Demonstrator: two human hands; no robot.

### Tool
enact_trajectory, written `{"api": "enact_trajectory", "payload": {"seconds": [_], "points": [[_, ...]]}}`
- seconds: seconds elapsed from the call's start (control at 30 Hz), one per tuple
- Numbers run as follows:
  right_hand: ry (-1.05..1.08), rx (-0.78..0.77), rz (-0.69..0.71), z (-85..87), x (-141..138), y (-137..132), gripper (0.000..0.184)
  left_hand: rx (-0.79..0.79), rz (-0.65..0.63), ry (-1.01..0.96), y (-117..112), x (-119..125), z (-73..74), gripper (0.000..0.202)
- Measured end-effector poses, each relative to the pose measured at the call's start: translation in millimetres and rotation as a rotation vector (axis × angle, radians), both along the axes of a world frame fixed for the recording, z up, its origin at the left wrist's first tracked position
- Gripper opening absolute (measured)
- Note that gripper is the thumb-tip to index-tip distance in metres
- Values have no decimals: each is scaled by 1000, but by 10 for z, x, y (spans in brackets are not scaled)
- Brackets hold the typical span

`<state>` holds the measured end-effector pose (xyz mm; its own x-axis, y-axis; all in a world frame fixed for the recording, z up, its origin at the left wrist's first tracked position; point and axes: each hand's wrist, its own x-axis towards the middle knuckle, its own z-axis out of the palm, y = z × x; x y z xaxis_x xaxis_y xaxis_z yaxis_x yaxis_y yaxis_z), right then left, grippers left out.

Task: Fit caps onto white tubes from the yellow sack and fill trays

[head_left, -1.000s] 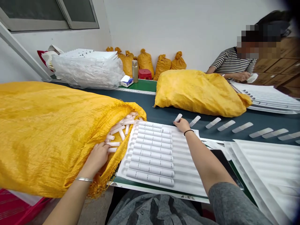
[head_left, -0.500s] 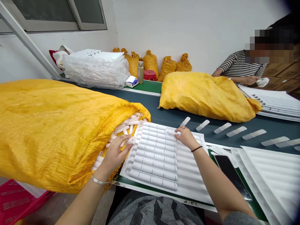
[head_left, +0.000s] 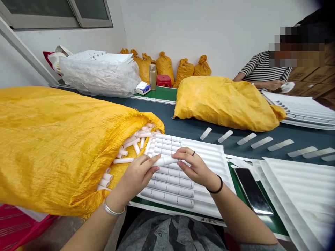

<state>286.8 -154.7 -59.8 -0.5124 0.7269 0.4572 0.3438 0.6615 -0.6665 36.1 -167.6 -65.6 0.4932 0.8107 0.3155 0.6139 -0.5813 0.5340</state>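
The left hand and right hand wrap enough of the tube that I can't see it whole, and they block part of the tray. The print on the tray's tubes is too small to read. The sack and basket run out of sight at left. Across the belt, the co-worker's head is blurred; the white thing they hold I can't make out.

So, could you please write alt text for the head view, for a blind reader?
A person's left hand and right hand hold a white tube together over a tray of printed tubes. An open yellow sack of loose tubes lies to the left, a phone to the right, and a dark belt behind.
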Motion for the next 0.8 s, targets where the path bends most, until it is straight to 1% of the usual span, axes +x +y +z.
{"api": "enact_trajectory", "payload": {"seconds": [0.07, 0.13, 0.23, 0.3, 0.47, 0.53, 0.73, 0.8], "points": [[-7, 11, -3, 10, 10, -18, 34, -15, -18, -59, -9, -4, 18, 38], [9, 22, -25, 6, 7, -30, 34, -30, 17, -107, -14, -20, 19, 39], [24, 36, -52, 5, 7, -30, 33, -51, 70, -134, -21, -53, 16, 31], [-1, 60, -55, 18, 19, -20, 32, -67, 63, -153, -33, -63, 29, 27], [-76, 160, -24, 88, 59, 9, 31, -152, 48, -237, -72, -40, 100, 26], [-61, 183, -8, 104, 62, 16, 32, -230, 54, -277, -80, -32, 114, 26], [-12, 215, 18, 87, 49, 28, 35, -623, 78, -476, -73, -12, 96, 36], [-9, 215, 18, 91, 47, 26, 34, -693, 77, -514, -77, 3, 100, 37]]}}
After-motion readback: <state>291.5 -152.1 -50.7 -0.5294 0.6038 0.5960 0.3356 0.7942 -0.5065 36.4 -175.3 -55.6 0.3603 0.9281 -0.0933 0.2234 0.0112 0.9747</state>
